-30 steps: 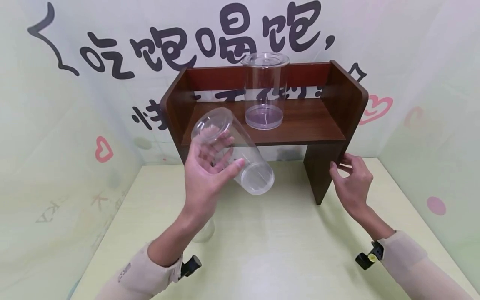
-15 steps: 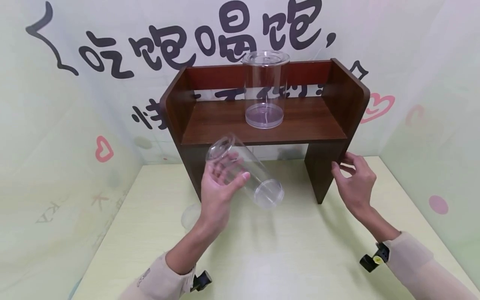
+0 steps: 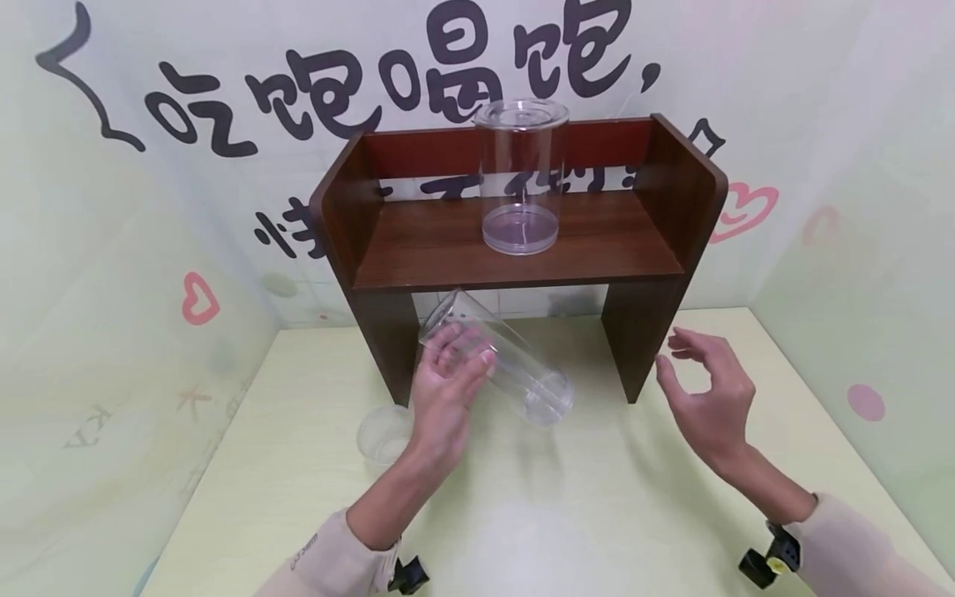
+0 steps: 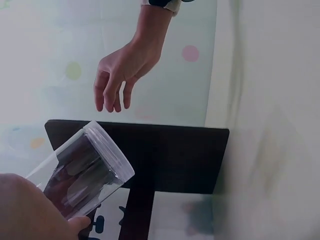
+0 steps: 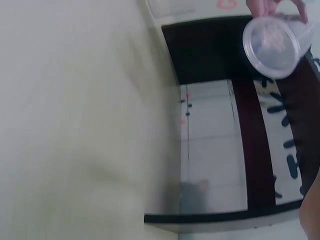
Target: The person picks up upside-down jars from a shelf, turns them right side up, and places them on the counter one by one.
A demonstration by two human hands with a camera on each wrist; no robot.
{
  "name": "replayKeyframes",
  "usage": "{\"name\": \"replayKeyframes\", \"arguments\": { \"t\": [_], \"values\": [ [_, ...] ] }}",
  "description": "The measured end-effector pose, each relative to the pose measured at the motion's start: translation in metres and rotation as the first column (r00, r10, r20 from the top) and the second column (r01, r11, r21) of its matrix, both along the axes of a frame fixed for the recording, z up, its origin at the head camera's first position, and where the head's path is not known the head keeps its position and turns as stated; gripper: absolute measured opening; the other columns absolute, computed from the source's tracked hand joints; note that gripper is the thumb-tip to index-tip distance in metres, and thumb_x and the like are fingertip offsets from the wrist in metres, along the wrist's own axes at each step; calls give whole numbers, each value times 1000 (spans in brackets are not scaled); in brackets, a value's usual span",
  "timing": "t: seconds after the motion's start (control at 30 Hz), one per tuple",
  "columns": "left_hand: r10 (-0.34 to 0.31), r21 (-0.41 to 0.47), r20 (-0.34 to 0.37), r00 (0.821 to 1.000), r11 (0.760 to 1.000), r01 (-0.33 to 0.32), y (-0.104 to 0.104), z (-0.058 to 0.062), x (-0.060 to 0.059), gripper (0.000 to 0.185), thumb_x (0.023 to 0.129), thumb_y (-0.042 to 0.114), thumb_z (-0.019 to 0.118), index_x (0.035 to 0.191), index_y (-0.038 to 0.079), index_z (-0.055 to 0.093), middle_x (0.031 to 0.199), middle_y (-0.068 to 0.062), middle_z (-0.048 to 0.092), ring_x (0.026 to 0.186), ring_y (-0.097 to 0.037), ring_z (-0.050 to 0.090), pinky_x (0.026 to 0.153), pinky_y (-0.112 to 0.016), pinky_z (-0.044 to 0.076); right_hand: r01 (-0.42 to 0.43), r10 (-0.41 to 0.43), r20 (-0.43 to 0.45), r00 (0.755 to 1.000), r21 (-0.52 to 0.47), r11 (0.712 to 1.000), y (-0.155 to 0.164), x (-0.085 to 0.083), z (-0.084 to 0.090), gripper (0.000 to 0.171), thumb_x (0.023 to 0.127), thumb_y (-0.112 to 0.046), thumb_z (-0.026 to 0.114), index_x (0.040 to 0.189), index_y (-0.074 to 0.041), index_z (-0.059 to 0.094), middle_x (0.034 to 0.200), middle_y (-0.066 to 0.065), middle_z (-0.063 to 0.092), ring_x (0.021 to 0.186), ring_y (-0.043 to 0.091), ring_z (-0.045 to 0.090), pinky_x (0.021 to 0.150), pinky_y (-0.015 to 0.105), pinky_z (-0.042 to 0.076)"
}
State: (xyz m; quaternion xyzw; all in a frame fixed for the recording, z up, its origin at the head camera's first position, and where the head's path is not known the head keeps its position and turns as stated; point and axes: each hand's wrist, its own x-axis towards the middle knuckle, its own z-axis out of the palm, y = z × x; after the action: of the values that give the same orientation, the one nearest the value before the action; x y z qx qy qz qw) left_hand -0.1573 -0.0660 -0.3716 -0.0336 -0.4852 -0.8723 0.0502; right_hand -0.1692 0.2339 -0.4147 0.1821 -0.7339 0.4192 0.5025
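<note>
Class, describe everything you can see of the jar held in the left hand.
The clear jar is a smooth, see-through cylinder, apparently plastic. A paler end band, perhaps a lid, rings its lower end. It is tilted, sloping down to the right in the head view, and held above the table, before the lower opening of the brown rack. The left hand grips it near its upper end; no other contact can be made out.

The desktop shelf (image 3: pixel 418 257) is dark brown with a redder back rail (image 3: pixel 608 143), and the upright jar (image 3: pixel 520 182) and tilted jar (image 3: pixel 518 369) are both clear and colourless. The pale backdrop (image 3: pixel 112 249) bears black Chinese characters (image 3: pixel 458 56), pink hearts (image 3: pixel 191 308) and round spots (image 3: pixel 865 402); the tabletop (image 3: pixel 522 514) is pale yellow-green, the sleeves (image 3: pixel 332 560) beige.
</note>
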Motion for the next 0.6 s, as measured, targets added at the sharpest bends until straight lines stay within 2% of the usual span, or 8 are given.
{"name": "replayKeyframes", "arguments": {
  "t": [0.13,0.2,0.23,0.3,0.37,0.43,0.53,0.6],
  "values": [
    [-4,45,-4,1000,999,4,4,-2,6,56,90,-9,69,138,6,45,135,-11,58,124,-28,64,104,-38,59,-166,166,16,986,77,983,-10,11,-7,37,90,-15,77,114,13,73,101,25,73,100,9,68,97,15,54],
    [0,60,-2,1000,998,0,5,-3,8,54,90,-8,68,137,6,46,133,-10,58,121,-26,66,105,-41,59,-256,248,90,965,97,962,-16,18,-10,39,89,-13,79,120,11,71,107,22,74,103,10,69,99,15,54],
    [3,70,-1,1000,998,-3,6,-3,9,53,90,-8,68,136,6,46,132,-10,58,120,-25,67,105,-42,58,-305,290,149,945,88,948,-20,21,-11,42,88,-9,81,124,9,70,112,19,73,106,10,69,100,16,53],
    [8,87,1,1000,996,-8,7,-5,9,50,91,-9,67,134,5,46,132,-10,57,117,-23,68,105,-42,59,-398,374,270,887,38,917,-27,29,-12,52,84,2,82,132,6,66,122,17,71,113,9,68,104,18,53],
    [9,112,7,1000,994,-10,8,-6,9,48,91,-9,66,132,5,46,131,-10,57,116,-22,69,104,-41,59,-468,452,380,807,-54,882,-34,34,-12,65,79,13,81,139,5,60,130,17,66,120,8,66,107,22,52],
    [8,138,11,1000,990,-10,9,-9,9,46,91,-9,65,131,6,46,131,-9,56,117,-22,69,104,-42,59,-510,523,448,725,-161,845,-40,38,-13,69,80,18,79,143,5,56,137,17,62,125,10,64,111,26,51],
    [3,176,17,1000,984,-6,12,-12,10,45,91,-8,64,130,6,46,129,-8,57,115,-22,68,106,-43,58,-551,623,449,641,-296,780,-49,39,-17,70,81,21,75,146,9,51,143,14,58,129,12,61,111,27,51],
    [0,197,24,1000,980,-4,14,-13,11,44,92,-8,64,130,6,46,129,-7,57,115,-21,68,106,-44,58,-563,673,424,606,-370,739,-55,39,-20,71,81,22,74,147,11,48,146,10,55,130,12,60,110,26,52]
  ]
}}
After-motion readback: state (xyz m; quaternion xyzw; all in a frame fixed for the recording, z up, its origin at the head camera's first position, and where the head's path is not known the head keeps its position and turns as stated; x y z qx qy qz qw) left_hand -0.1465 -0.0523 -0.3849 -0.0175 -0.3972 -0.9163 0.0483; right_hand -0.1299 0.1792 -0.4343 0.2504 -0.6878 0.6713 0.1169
